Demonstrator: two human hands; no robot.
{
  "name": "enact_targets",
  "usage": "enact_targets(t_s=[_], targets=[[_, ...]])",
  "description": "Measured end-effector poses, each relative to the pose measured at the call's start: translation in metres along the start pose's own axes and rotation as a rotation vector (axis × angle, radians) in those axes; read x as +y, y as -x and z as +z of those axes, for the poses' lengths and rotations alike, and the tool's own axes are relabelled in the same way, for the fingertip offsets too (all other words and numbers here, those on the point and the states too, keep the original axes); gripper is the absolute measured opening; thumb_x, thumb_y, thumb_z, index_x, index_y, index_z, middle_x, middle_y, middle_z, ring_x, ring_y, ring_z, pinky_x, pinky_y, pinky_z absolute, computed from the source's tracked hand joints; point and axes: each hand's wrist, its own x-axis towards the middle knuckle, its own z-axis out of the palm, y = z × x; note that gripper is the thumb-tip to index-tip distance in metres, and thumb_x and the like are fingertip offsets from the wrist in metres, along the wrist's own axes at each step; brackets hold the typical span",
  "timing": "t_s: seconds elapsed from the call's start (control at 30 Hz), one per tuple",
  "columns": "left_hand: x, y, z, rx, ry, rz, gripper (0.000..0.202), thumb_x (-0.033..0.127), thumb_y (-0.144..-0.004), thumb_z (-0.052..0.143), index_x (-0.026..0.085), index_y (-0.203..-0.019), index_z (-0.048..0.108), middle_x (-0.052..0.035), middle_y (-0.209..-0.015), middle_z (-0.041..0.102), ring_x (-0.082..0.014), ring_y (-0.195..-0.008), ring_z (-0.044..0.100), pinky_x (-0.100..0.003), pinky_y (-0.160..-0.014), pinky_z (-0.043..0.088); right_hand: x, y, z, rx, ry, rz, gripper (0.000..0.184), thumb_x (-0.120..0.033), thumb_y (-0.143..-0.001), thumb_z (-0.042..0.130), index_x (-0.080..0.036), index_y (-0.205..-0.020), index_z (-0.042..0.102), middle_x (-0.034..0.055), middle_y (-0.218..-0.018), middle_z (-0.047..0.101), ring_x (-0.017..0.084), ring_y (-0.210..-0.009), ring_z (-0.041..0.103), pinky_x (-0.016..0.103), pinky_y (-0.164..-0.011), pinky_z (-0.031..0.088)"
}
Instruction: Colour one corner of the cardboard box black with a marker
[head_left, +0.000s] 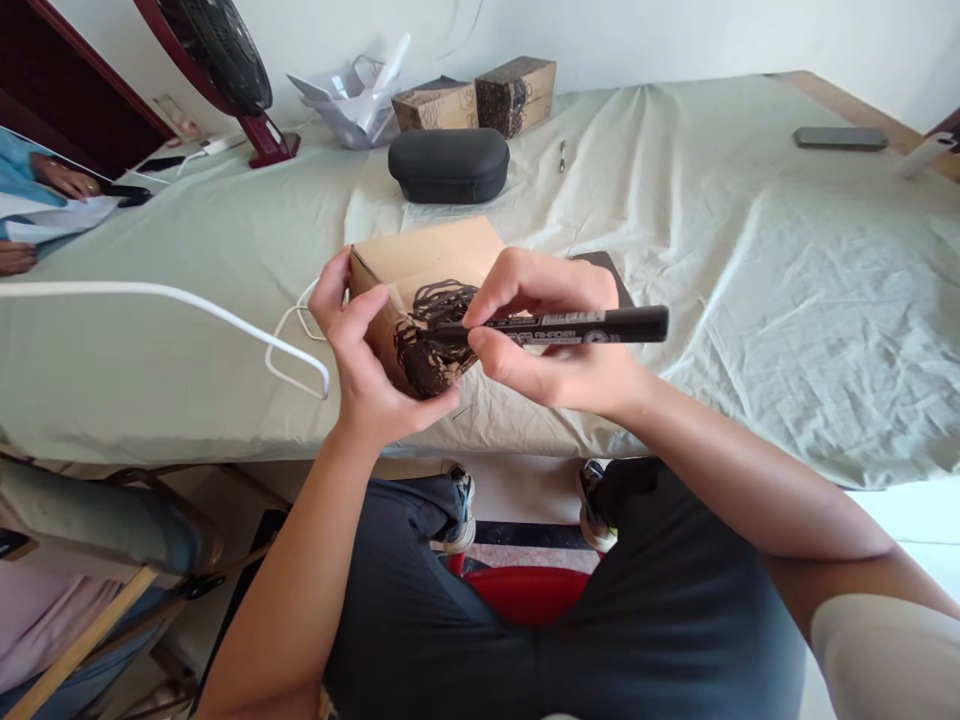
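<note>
My left hand [364, 350] is wrapped round the near left end of a small brown cardboard box [427, 265], holding it tilted above the table edge. Black scribbles cover the box's near face [427, 345]. My right hand [551, 340] pinches a black marker pen [570, 327], which lies level with its tip at the scribbled face. A dark flat thing [604, 265] shows just behind my right hand.
A pale green cloth [750, 280] covers the table. At the back stand a black hard case [448, 163], two more scribbled boxes [480, 100], a clear plastic container [352, 100], a red fan [225, 60] and a phone [840, 138]. Another person's hands [60, 180] rest far left. A white wire hanger [187, 305] lies left.
</note>
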Motion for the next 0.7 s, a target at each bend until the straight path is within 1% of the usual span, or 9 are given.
enact_targets(t_s=[0.1,0.23,0.33,0.43,0.57,0.63,0.7], targets=[[0.000,0.001,0.000,0.009,0.005,-0.035,0.109,0.063,-0.054,0.099,0.037,-0.141,0.039,-0.0088,-0.170,0.032,-0.0466,-0.164,0.030,-0.075,-0.134,0.031,0.005,-0.001,-0.001,0.050,0.023,0.008,0.019,-0.014,-0.088,0.069,-0.022,-0.075,0.056,-0.0062,-0.068,0.061,0.007,-0.055,0.048,0.022,-0.053,0.044],[-0.003,0.001,0.000,0.035,0.011,-0.121,0.106,0.066,-0.053,0.096,0.037,-0.138,0.040,-0.0098,-0.168,0.035,-0.0460,-0.163,0.033,-0.076,-0.133,0.032,0.018,-0.002,-0.004,0.103,0.133,0.117,0.027,-0.028,-0.094,0.071,-0.024,-0.076,0.051,-0.0039,-0.068,0.059,0.011,-0.060,0.052,0.026,-0.056,0.048],[-0.005,0.000,0.000,0.060,0.017,-0.132,0.106,0.069,-0.054,0.094,0.037,-0.138,0.038,-0.0108,-0.167,0.037,-0.0457,-0.163,0.032,-0.074,-0.133,0.032,0.027,-0.002,-0.008,0.125,0.118,0.160,0.032,-0.032,-0.093,0.072,-0.026,-0.073,0.047,-0.0029,-0.065,0.056,0.014,-0.061,0.054,0.029,-0.056,0.049],[-0.009,-0.001,0.002,0.084,0.057,-0.105,0.111,0.070,-0.052,0.093,0.038,-0.142,0.037,-0.0110,-0.166,0.035,-0.0460,-0.164,0.031,-0.073,-0.134,0.029,0.033,-0.003,-0.011,0.142,0.048,0.210,0.035,-0.030,-0.093,0.070,-0.026,-0.069,0.045,-0.0037,-0.059,0.050,0.013,-0.056,0.050,0.028,-0.051,0.044],[-0.016,-0.001,0.005,0.124,0.091,-0.043,0.120,0.078,-0.048,0.090,0.042,-0.148,0.034,-0.0089,-0.165,0.032,-0.0471,-0.163,0.031,-0.074,-0.135,0.027,0.037,-0.004,-0.011,0.155,-0.148,0.263,0.031,-0.022,-0.085,0.067,-0.026,-0.064,0.045,-0.0072,-0.048,0.042,0.010,-0.044,0.038,0.027,-0.042,0.031],[-0.017,0.000,0.005,0.120,0.072,-0.035,0.119,0.078,-0.052,0.088,0.041,-0.150,0.032,-0.0090,-0.165,0.032,-0.0464,-0.162,0.032,-0.073,-0.135,0.028,0.037,-0.003,-0.011,0.141,-0.242,0.293,0.027,-0.021,-0.084,0.066,-0.026,-0.065,0.046,-0.0086,-0.047,0.040,0.010,-0.040,0.035,0.028,-0.040,0.027],[-0.017,0.001,0.004,0.111,0.059,-0.064,0.115,0.075,-0.059,0.087,0.041,-0.154,0.032,-0.0093,-0.164,0.033,-0.0447,-0.161,0.034,-0.071,-0.135,0.030,0.037,-0.002,-0.012,0.131,-0.307,0.300,0.023,-0.024,-0.087,0.066,-0.026,-0.071,0.050,-0.0088,-0.049,0.044,0.010,-0.038,0.036,0.028,-0.039,0.028]])
